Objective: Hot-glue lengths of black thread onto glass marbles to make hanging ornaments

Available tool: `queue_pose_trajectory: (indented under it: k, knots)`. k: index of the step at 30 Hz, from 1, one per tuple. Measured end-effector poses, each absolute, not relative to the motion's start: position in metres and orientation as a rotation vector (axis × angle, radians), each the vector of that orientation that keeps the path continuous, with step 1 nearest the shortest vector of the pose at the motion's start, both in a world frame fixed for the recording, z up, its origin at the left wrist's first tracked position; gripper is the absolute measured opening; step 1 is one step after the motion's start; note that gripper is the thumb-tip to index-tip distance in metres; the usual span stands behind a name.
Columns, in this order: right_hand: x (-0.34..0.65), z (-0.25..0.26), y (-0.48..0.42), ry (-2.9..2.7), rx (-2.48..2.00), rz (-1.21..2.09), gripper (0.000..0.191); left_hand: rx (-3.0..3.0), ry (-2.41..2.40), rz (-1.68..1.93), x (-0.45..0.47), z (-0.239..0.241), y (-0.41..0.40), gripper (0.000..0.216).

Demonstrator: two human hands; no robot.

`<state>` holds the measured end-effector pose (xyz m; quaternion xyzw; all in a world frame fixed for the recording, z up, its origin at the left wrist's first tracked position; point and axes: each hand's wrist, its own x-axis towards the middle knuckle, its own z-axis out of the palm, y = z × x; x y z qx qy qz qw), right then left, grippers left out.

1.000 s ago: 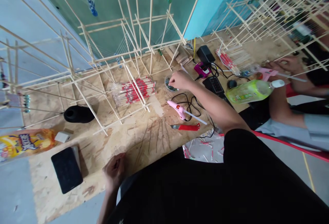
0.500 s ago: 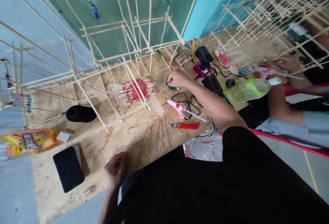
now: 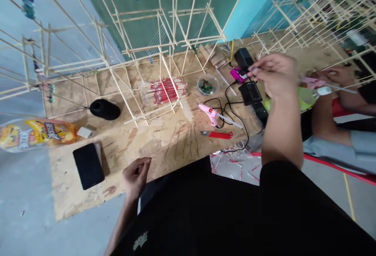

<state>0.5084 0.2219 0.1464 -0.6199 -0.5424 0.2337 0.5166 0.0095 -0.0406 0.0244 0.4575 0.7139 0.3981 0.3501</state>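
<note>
My right hand is raised over the right part of the bench, thumb and fingertips pinched on a small dark bead. Below and left of it stands a round clear tub of green and dark beads. My left hand is at the front edge of the bench, thumb and index finger pressed together; whatever may be between them is too small to make out. A pink glue gun with a glue stick in it lies between my hands. Near it lies a red-handled cutter.
A tall frame of thin wooden sticks stands along the back. Bundled sticks, a black adapter, cables, a phone, a black pouch-like object and a snack bag lie around. A co-worker's hands are at right.
My right hand has left the bead tub, rising to the right with a bead pinched in it. My left hand stays near the front edge, fingers now pinched forward. The view has shifted.
</note>
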Motion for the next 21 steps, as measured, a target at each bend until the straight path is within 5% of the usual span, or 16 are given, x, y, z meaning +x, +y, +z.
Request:
queue_pose_trajectory:
  k: [6, 14, 21]
  knots:
    - [0.439, 0.184, 0.086, -1.637, -0.935, 0.064, 0.030, 1.253, 1.416, 1.307, 0.036, 0.066, -0.025, 0.012]
    - [0.297, 0.113, -0.010, -1.660, -0.862, 0.796, 0.020, 1.441, 1.181, 1.465, 0.083, 0.089, -0.042, 0.006]
    - [0.276, 0.069, -0.059, -1.575, -0.857, 1.031, 0.016, 1.385, 1.272, 1.524, 0.092, 0.057, -0.097, 0.009]
